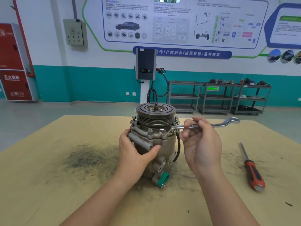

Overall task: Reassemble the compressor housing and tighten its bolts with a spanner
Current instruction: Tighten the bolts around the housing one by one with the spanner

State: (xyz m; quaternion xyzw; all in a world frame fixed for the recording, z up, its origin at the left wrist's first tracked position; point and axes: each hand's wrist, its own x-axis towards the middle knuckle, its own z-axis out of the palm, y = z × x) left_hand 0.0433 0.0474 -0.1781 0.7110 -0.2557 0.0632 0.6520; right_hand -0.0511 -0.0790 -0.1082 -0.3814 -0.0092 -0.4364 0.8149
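A grey metal compressor (pixel 164 144) stands upright at the table's middle, its grooved pulley (pixel 156 115) on top. Several bolts (pixel 150 130) stick up around the housing flange. My left hand (pixel 135 149) grips the housing's left side, thumb across the front under a tubular lug. My right hand (pixel 201 142) holds the shaft of a silver ring spanner (pixel 216 125). The spanner lies level, its near ring (pixel 162 132) seated over a bolt at the flange's front right, its far ring out to the right.
A red-handled screwdriver (pixel 251 168) lies on the table at the right. The tan tabletop (pixel 65 193) has a dark grimy smear left of the compressor. Beyond the table are floor, a charging post and shelving carts by the wall.
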